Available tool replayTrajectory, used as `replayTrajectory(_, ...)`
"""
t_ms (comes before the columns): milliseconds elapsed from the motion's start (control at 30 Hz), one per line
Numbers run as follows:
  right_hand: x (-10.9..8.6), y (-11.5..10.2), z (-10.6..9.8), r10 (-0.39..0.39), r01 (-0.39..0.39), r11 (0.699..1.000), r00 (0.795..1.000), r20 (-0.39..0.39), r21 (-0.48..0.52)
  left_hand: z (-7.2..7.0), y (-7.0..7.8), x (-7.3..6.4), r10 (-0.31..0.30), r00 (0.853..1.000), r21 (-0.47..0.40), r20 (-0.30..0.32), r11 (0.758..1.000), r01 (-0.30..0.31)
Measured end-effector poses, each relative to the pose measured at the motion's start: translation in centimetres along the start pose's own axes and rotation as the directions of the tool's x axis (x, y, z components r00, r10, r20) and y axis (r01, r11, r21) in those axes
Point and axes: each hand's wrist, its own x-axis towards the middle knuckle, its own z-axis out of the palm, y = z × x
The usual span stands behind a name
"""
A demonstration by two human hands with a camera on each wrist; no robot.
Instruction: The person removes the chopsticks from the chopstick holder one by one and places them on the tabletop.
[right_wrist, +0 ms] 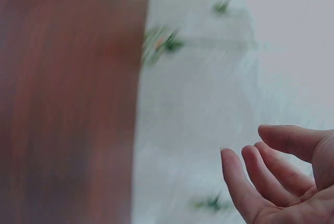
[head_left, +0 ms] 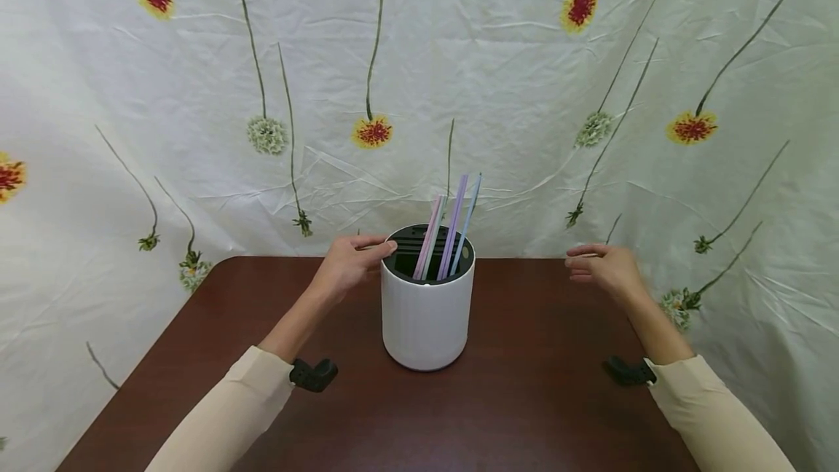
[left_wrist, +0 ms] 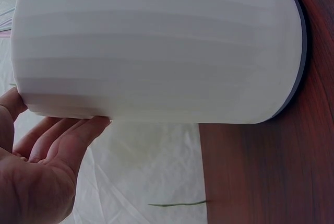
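White container [head_left: 427,319] is stood upright on the table [head_left: 537,370], kinda gripped near its top edge by the left hand [head_left: 349,262]; right hand [head_left: 609,268] is held well apart, fingers loosely bent.

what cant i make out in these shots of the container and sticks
Colored sticks: lower ends hidden by the white container, head view.
The white container: partly cut off by the top edge, left wrist view.
Right hand: partly cut off by the right edge, right wrist view.
Flower print: detail lost to blur, right wrist view.
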Motion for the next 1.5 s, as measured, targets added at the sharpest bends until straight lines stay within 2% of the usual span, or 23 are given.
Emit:
replayTrajectory(300,-0.5,-7.0,4.9,-0.113,0.103,0.98,0.992,0.048,0.168,0.1,-0.1,-0.1,0.004,1.0,-0.009,0.01,1.0,-0.004)
replayTrajectory(567,-1.0,-10.1,8.4,-0.189,0.144,0.932,0.976,0.108,0.332,0.1,-0.1,-0.1,0.012,1.0,-0.002,0.005,1.0,-0.012)
replayTrajectory(733,-1.1,-10.9,10.0,-0.194,0.132,0.912,0.973,0.126,0.388,0.1,0.0,0.1,-0.001,1.0,-0.016,0.002,1.0,0.001)
replayTrajectory(1000,-1.0,-10.9,11.6,-0.197,0.119,0.889,0.971,0.137,0.442,0.0,0.0,-0.1,0.007,1.0,-0.013,0.007,1.0,-0.007)
replayTrajectory(1300,-1.1,-10.5,12.3,-0.183,0.106,0.899,0.972,0.146,0.425,-0.1,0.0,0.2,0.006,1.0,-0.011,0.019,1.0,-0.006)
replayTrajectory(1500,-1.3,-10.5,12.6,-0.183,0.123,0.912,0.976,0.12,0.39,-0.1,-0.1,0.2,0.009,1.0,-0.028,0.021,1.0,-0.008)
